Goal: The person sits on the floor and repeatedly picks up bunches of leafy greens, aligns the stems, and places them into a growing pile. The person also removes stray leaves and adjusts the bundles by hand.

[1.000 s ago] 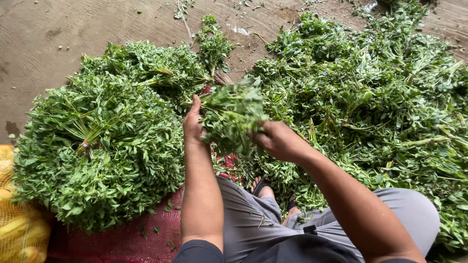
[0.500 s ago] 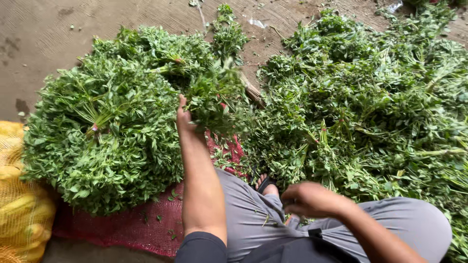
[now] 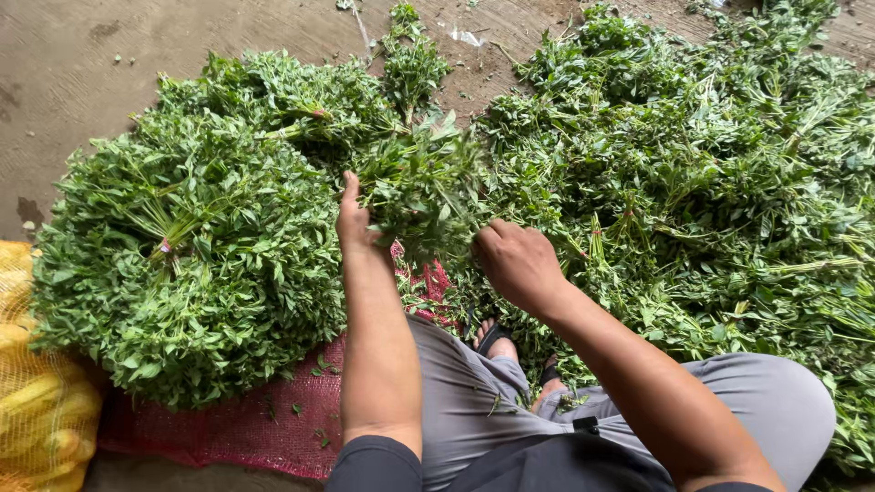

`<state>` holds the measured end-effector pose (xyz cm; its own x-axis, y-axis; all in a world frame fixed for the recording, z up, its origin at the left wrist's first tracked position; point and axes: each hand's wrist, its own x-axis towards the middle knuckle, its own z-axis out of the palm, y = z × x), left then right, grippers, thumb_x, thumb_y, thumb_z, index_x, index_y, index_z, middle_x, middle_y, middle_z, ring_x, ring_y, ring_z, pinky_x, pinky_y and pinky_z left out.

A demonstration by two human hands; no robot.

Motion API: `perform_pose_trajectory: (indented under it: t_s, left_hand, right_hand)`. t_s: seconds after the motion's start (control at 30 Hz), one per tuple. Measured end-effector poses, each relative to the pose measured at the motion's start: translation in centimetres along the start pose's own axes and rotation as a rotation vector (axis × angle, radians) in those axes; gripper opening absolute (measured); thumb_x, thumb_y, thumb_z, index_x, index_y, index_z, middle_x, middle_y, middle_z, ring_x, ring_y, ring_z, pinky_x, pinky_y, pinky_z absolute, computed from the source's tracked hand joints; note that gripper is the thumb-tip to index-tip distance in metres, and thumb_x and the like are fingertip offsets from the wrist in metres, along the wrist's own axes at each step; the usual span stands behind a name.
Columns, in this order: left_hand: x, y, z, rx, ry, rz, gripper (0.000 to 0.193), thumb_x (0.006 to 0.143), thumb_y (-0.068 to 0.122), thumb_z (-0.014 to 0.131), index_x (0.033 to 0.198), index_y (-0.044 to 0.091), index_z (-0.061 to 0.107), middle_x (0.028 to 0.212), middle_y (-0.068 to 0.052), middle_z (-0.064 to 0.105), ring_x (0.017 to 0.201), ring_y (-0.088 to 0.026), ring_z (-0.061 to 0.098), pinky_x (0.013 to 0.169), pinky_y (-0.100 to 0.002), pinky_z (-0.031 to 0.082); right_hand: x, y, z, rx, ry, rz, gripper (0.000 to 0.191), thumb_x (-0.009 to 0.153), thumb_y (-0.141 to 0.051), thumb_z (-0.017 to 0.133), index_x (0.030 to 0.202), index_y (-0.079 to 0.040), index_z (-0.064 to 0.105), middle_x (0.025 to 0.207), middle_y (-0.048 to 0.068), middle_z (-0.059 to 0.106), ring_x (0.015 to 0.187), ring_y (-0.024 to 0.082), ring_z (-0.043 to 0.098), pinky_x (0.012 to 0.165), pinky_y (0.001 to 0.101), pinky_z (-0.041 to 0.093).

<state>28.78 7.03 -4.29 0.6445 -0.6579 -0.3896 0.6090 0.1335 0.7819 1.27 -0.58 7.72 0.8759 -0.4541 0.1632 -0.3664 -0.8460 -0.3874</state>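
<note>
Both hands again on leafy bunch.

Both bare forearms extend forward from dark sleeves above grey-trousered knees. Left hand: thumb raised, fingers curled forward in a grasp. Right hand: knuckles up, fingers bent closed, level with the left.

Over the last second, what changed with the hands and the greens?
The right hand dropped to the lap, then came back up to the bunch of greens. The left hand kept holding that bunch throughout. The tied pile, loose heap and red mesh stayed put.
</note>
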Motion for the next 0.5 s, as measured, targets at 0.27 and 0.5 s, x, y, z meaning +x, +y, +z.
perform_pose_trajectory:
  t_s: [0.27,0.5]
  left_hand:
    - [-2.6,1.8,2.3,-0.018,0.506,-0.041,0.077,0.086,0.063,0.064,0.133,0.002,0.06,0.131,-0.021,0.065,0.099,-0.03,0.076,0.073,-0.042,0.069]
    - [-0.3,-0.1,-0.7,-0.147,0.517,0.024,0.063,0.093,0.058,0.076,0.104,-0.002,0.06,0.094,-0.009,0.053,0.085,-0.032,0.068,0.069,-0.056,0.064]
  right_hand:
    - [-4.9,2.1,1.8,-0.244,-0.82,0.125,0.018,0.096,-0.023,0.055,0.094,-0.012,0.069,0.099,0.01,0.072,0.092,0.029,0.072,0.076,0.0449,0.058]
    - [-6.0,1.3,3.1,0.158,-0.226,0.187,0.036,0.091,-0.04,0.069,0.11,-0.009,0.066,0.101,0.01,0.069,0.084,0.029,0.071,0.069,0.0436,0.056]
